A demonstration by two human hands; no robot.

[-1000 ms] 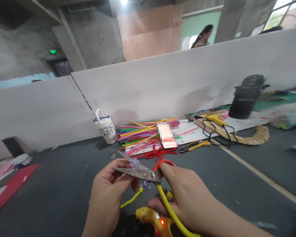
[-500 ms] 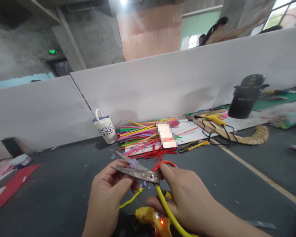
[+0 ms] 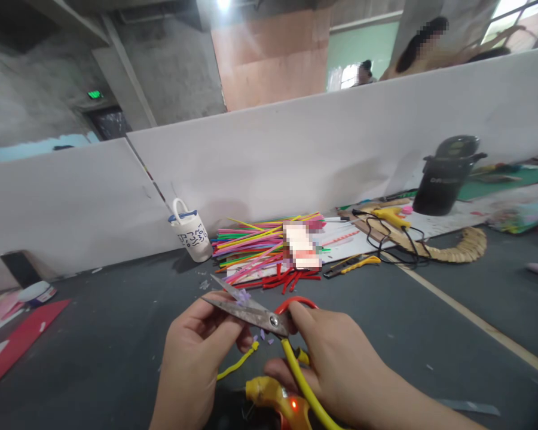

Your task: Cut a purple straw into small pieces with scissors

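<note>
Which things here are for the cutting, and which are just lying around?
For the cutting, it seems:
scissors, in the right hand
purple piece, in the left hand

Probably just lying around:
white cup
black lidded container
red sheet

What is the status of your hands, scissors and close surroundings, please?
Right hand holding scissors, blades apart. Left hand apparently pinching lilac piece between blades. Glue gun, red light on, close to right hand.

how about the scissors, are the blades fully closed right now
No, the scissors in the right hand have their blades spread apart, with a small purple piece showing between them.
</note>
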